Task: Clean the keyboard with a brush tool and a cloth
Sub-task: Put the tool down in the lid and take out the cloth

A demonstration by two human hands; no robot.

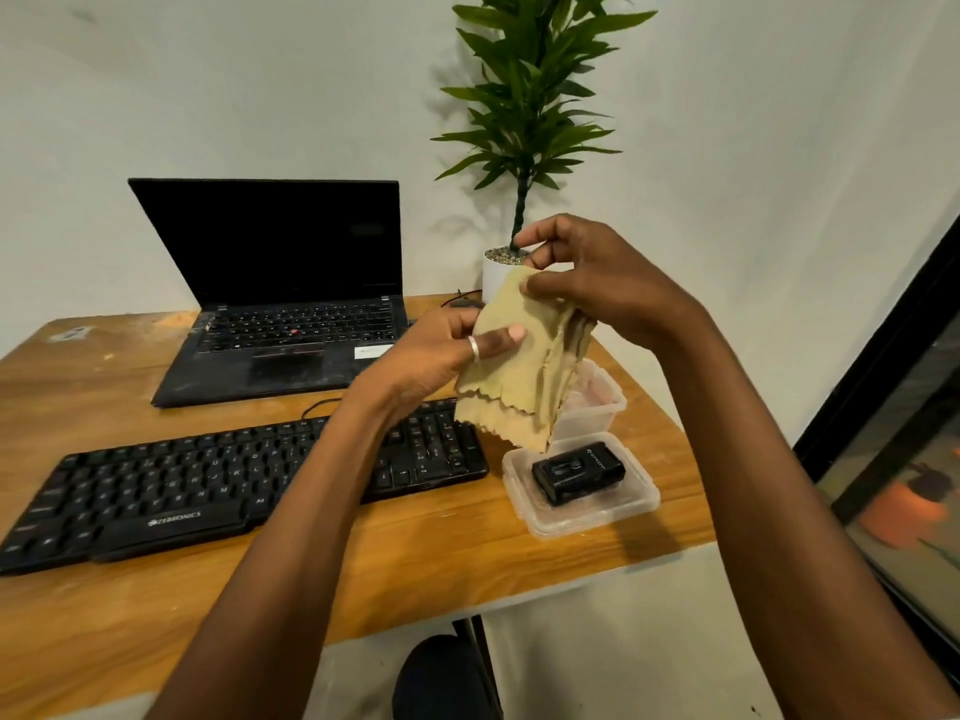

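Note:
A tan cloth (524, 376) with zigzag edges hangs folded in the air above the right end of the black keyboard (208, 480). My left hand (447, 356), a ring on its thumb, pinches the cloth's left side. My right hand (592, 283) pinches its top edge from above. The keyboard lies along the front of the wooden desk (441, 558). A small black boxy tool (576, 472) rests on a clear plastic lid (582, 517) to the right of the keyboard. No brush bristles are visible.
An open black laptop (280, 304) stands behind the keyboard. A potted plant (519, 148) in a white pot sits at the back. A clear plastic container (597, 407) is behind the lid. The desk's right edge runs close to the lid; a dark glass panel (904, 459) stands further right.

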